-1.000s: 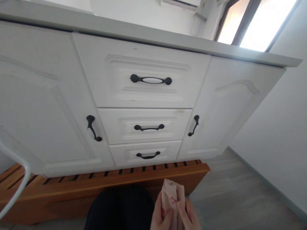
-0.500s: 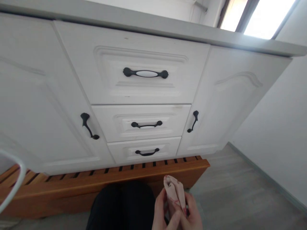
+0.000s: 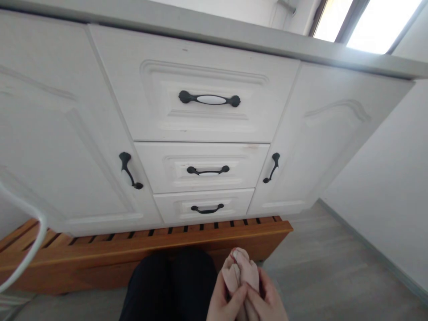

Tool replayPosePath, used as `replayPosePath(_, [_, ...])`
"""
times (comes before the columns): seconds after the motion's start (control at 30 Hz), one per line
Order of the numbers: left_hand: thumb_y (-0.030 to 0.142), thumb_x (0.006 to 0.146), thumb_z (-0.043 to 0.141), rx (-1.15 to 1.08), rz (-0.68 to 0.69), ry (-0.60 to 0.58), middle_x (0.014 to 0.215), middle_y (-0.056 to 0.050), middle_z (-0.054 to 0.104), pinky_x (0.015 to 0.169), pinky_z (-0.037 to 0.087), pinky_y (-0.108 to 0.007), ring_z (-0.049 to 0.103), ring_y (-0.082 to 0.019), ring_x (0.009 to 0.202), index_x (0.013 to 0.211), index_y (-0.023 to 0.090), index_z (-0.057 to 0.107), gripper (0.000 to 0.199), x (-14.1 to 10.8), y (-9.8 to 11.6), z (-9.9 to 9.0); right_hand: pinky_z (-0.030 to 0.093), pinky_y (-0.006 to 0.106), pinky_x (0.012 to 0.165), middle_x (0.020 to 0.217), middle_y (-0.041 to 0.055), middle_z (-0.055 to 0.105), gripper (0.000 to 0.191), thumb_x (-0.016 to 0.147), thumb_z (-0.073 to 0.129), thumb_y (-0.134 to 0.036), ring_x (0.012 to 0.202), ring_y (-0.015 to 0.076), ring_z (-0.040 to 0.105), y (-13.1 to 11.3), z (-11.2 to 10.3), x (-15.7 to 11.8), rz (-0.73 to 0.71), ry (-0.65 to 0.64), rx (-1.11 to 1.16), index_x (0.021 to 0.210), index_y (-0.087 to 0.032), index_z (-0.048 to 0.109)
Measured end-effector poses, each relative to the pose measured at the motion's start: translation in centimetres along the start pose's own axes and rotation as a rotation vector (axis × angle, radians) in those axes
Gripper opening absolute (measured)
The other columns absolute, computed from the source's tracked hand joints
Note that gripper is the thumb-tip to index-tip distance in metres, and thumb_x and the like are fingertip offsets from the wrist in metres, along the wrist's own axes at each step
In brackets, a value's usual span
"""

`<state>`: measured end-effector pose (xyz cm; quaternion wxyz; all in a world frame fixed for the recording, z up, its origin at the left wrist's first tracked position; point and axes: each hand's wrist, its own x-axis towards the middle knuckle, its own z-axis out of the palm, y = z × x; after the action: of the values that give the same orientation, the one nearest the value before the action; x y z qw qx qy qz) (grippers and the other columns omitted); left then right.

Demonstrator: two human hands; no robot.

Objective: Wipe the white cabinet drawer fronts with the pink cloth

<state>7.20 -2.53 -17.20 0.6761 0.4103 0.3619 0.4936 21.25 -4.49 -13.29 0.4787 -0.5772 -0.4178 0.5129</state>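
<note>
A bunched, pale pinkish cloth with reddish marks is held low in front of me, just right of my dark-clad knees. My left hand wraps its left side, and my right hand closes round the right side. Both thumbs press on the near face of the cloth, almost meeting in the middle. Its lower part is hidden by the hands and the frame's bottom edge.
Ahead stands a white cabinet with a top drawer, two lower drawers and doors with black handles. A slatted wooden bench runs along its base. A white curved tube is at left. Grey floor lies right.
The cloth has been turned and squeezed into a rounder bunch, its folds now lying differently. The thumbs have come closer together. The view has shifted slightly.
</note>
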Motion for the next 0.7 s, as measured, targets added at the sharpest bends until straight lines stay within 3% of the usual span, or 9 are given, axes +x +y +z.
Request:
replayPosePath(0.13, [0.05,0.079,0.075,-0.112,-0.029,-0.153,0.151,-0.012,0.051,0.122,0.031,-0.05,0.045,-0.03,0.142,0.14,0.028,0.049,0.07,0.2,-0.2,-1.1,0.053,0.037,0.092,0.102,0.0107,0.074,0.05,0.072,0.073,-0.055,0.103,0.0301,0.067,-0.6,-0.7,0.4,0.015,0.1,-0.045,0.106,-0.018,0.068])
replayPosePath(0.23, [0.048,0.076,0.079,-0.21,-0.089,-0.175,0.141,-0.011,0.06,0.116,0.037,-0.049,0.053,-0.03,0.133,0.132,0.027,0.057,0.063,0.2,-0.1,-1.6,0.053,0.039,0.093,0.113,0.0129,0.073,0.057,0.069,0.076,-0.055,0.106,0.0322,0.067,-0.8,-1.6,0.8,0.016,0.108,-0.06,0.111,-0.016,0.068])
replayPosePath(0.33, [0.048,0.075,0.079,-0.234,-0.119,-0.172,0.13,-0.012,0.065,0.11,0.041,-0.048,0.059,-0.03,0.123,0.127,0.026,0.06,0.06,0.2,-0.4,-1.7,0.053,0.041,0.093,0.114,0.0129,0.072,0.051,0.077,0.071,-0.053,0.106,0.0308,0.067,-0.7,-1.8,0.9,-0.017,0.052,-0.11,0.113,-0.017,0.065])
replayPosePath(0.47, [0.046,0.079,0.074,-0.122,-0.059,-0.145,0.124,-0.011,0.065,0.106,0.044,-0.047,0.062,-0.026,0.114,0.123,0.025,0.059,0.051,0.5,-0.8,-1.7,0.047,0.043,0.107,0.134,0.0141,0.063,0.057,0.082,0.067,-0.048,0.125,0.0288,0.06,-0.6,-1.2,0.5,-0.112,0.009,-0.135,0.13,-0.021,0.053])
replayPosePath(0.57, [0.039,0.083,0.07,-0.028,-0.017,-0.095,0.123,-0.007,0.062,0.095,0.05,-0.043,0.065,-0.021,0.101,0.143,0.034,0.037,0.068,0.3,0.2,-1.8,0.037,0.044,0.118,0.154,0.0126,0.047,0.072,0.082,0.067,-0.044,0.142,0.0268,0.044,-0.6,-0.9,0.2,-0.115,-0.024,-0.153,0.146,-0.026,0.038])
replayPosePath(0.63, [0.029,0.085,0.065,0.127,-0.005,-0.106,0.132,-0.006,0.055,0.089,0.052,-0.039,0.064,-0.02,0.101,0.146,0.04,0.03,0.071,0.2,1.7,-1.9,0.036,0.043,0.118,0.153,0.0108,0.048,0.066,0.083,0.067,-0.041,0.142,0.0263,0.044,-0.8,-1.1,0.3,-0.112,-0.094,-0.145,0.143,-0.028,0.044])
replayPosePath(0.7, [0.022,0.083,0.063,0.284,0.024,-0.158,0.136,-0.007,0.05,0.09,0.052,-0.037,0.061,-0.022,0.111,0.135,0.036,0.047,0.056,0.1,3.4,-2.0,0.041,0.042,0.113,0.145,0.01,0.056,0.056,0.082,0.068,-0.04,0.135,0.027,0.051,-1.0,-1.4,0.5,-0.118,-0.147,-0.128,0.134,-0.028,0.053])
